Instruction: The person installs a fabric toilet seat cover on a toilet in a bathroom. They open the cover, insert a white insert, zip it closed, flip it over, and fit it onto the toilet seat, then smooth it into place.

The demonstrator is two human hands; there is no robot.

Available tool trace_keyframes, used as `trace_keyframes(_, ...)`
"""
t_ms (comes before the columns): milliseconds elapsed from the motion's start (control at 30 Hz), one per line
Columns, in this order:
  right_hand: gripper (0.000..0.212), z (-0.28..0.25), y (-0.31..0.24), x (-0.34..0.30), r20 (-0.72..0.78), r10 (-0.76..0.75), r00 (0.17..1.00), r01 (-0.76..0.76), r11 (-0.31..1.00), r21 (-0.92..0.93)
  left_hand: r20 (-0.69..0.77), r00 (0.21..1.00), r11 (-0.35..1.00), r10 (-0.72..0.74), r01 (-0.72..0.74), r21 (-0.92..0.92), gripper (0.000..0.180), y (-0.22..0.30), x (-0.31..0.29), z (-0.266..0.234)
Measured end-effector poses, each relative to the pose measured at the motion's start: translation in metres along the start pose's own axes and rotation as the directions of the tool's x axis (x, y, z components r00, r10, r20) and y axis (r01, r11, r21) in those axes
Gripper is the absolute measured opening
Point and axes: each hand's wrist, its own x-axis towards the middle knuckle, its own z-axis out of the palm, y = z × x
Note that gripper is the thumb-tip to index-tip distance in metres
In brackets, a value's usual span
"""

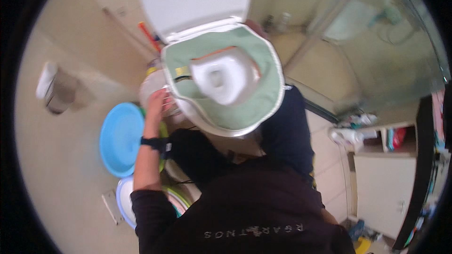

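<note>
While the left hand curls at the left edge of a toilet, too blurred to tell whether it grips anything, the right hand is out of view. A pale green seat cover lies over most of the seat below the raised white lid, so covering looks largely done, with the bare white front-left rim apparently left. The cover looks soft, with white edging, orange lining parts of its 1 opening, and a yellow patch at left.
</note>
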Motion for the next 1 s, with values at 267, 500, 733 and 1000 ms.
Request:
trace_keyframes(267, 0.035, 0.024, -0.003, -0.020, -0.006, 0.032, 0.999, -0.032, 0.999, 0.035, -0.084, 0.996, 0.993, -0.028, 0.018, -0.118, 0.021, 0.017, -0.040, 0.053)
trace_keyframes(500, 0.025, 0.038, -0.030, -0.069, 0.079, 0.065, 0.995, -0.062, 0.997, -0.045, -0.046, 0.998, 0.974, -0.035, 0.024, -0.227, 0.020, 0.014, -0.047, 0.055)
trace_keyframes(733, 0.017, 0.080, -0.218, -0.239, 0.291, 0.010, 0.957, 0.167, 0.799, -0.578, -0.132, 0.991, 0.960, -0.016, -0.021, -0.279, 0.041, 0.004, -0.011, 0.045)
trace_keyframes(1000, 0.024, 0.239, -0.390, -0.159, 0.534, 0.237, 0.812, 0.563, -0.076, -0.823, -0.142, 0.990, 0.979, 0.006, -0.035, -0.201, 0.052, -0.004, -0.004, 0.038)
